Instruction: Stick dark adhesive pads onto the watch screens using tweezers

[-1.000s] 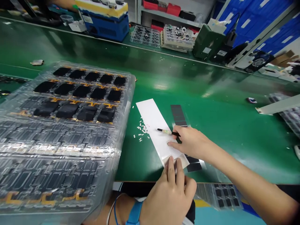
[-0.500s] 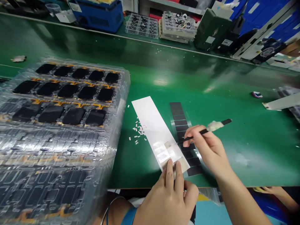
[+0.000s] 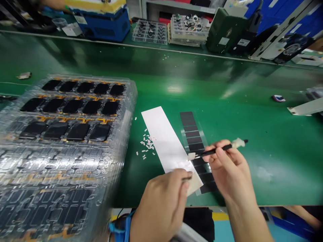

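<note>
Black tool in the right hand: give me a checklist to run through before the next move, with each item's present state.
1. Black tool gripped in the right hand: ok.
2. Small pale piece at the tool's tip: ok, it shows there.
3. Left hand holding anything: cannot tell; a small dark detail shows at its fingertips.
4. White sheet fully in view: not ok, the left hand hides part of its near end.
5. Pale scraps well apart from the sheet: not ok, the cluster reaches its left edge.
</note>
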`<state>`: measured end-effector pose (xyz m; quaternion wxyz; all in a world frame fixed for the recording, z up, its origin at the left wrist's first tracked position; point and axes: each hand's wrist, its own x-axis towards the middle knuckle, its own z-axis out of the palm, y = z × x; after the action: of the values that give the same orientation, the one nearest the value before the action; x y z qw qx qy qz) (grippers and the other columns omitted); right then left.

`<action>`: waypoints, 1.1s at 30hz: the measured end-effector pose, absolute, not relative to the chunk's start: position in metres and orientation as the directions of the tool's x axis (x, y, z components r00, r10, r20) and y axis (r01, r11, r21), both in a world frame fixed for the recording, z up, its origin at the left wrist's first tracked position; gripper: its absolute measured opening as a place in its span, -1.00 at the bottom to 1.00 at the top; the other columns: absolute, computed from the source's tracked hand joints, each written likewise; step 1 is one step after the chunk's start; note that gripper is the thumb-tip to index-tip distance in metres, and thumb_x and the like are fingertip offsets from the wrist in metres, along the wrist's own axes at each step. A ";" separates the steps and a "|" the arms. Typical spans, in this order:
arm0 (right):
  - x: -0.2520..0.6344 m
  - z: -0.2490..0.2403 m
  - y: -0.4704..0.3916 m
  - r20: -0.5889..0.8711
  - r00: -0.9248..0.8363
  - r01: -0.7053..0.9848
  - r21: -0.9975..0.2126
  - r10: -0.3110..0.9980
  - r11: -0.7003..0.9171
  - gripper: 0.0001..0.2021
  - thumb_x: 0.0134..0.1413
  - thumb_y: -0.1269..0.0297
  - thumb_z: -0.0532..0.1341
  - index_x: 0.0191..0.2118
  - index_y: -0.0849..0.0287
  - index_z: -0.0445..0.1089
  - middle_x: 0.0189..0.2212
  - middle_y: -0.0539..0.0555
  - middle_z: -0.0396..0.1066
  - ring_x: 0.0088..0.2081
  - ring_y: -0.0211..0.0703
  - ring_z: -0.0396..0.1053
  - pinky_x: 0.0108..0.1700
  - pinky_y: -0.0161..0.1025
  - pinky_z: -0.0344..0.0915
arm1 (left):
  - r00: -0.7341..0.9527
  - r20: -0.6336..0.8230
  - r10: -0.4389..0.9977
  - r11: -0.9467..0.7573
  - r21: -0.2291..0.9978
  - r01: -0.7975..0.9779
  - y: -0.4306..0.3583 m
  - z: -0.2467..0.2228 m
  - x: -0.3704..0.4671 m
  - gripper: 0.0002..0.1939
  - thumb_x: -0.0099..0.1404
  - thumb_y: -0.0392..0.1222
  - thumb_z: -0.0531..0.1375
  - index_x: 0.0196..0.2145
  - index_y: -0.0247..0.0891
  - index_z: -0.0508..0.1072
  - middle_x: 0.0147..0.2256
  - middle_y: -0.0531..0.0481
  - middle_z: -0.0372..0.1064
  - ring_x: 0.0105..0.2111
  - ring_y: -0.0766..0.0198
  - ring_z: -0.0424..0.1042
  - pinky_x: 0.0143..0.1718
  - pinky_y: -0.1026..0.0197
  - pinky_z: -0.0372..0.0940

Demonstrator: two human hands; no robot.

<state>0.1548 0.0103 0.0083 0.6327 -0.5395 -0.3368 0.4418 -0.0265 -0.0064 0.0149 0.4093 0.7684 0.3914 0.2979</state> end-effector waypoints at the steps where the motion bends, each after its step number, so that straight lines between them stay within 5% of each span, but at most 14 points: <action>1: 0.150 0.008 0.004 -0.023 0.426 -0.208 -0.975 0.905 0.073 -0.85 0.06 0.22 0.36 -0.31 0.10 0.40 -0.39 -0.01 0.48 -0.50 -0.28 0.49 -0.40 -0.31 0.51 | 0.437 0.069 0.897 -0.205 0.940 0.273 -0.003 0.015 -0.028 -0.84 0.50 -0.28 -0.09 -0.06 -0.16 0.23 -0.21 -0.02 0.54 -0.30 0.24 0.53 -0.24 0.21 0.38; 5: 0.123 0.001 -0.017 0.096 0.559 -0.204 -0.947 0.823 0.249 -0.92 0.13 0.35 0.32 -0.28 0.11 0.39 -0.39 0.00 0.44 -0.36 -0.21 0.54 -0.36 -0.29 0.54 | 0.261 -0.161 0.952 0.188 0.979 -0.080 0.000 0.008 -0.025 -0.87 0.56 -0.12 -0.11 -0.10 -0.15 0.16 -0.37 0.07 0.43 -0.44 0.36 0.33 -0.30 0.31 0.27; 10: 0.099 -0.008 -0.026 0.144 0.572 -0.163 -0.945 0.807 0.284 -0.89 0.18 0.46 0.25 -0.23 0.10 0.36 -0.34 0.03 0.47 -0.35 -0.16 0.57 -0.42 -0.30 0.54 | 0.297 -0.187 0.937 0.283 0.902 -0.325 -0.005 0.000 -0.019 -0.79 0.54 -0.01 -0.07 -0.08 -0.19 0.19 -0.43 0.07 0.28 -0.44 0.35 0.21 -0.38 0.32 0.18; 33: 0.096 -0.018 -0.030 0.105 0.553 -0.166 -0.958 0.827 0.233 -0.85 0.18 0.46 0.23 -0.20 0.09 0.30 -0.35 0.07 0.54 -0.29 -0.09 0.59 -0.44 -0.29 0.52 | 0.281 -0.152 0.947 0.227 0.940 -0.255 -0.003 0.002 -0.016 -0.82 0.55 -0.06 -0.07 -0.17 -0.19 0.18 -0.40 0.10 0.28 -0.46 0.40 0.18 -0.36 0.32 0.18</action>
<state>0.0960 -0.0297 -0.0184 0.7163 -0.5132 -0.3217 0.3465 -0.0163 -0.0025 0.0020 0.6734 0.4327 0.4000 0.4464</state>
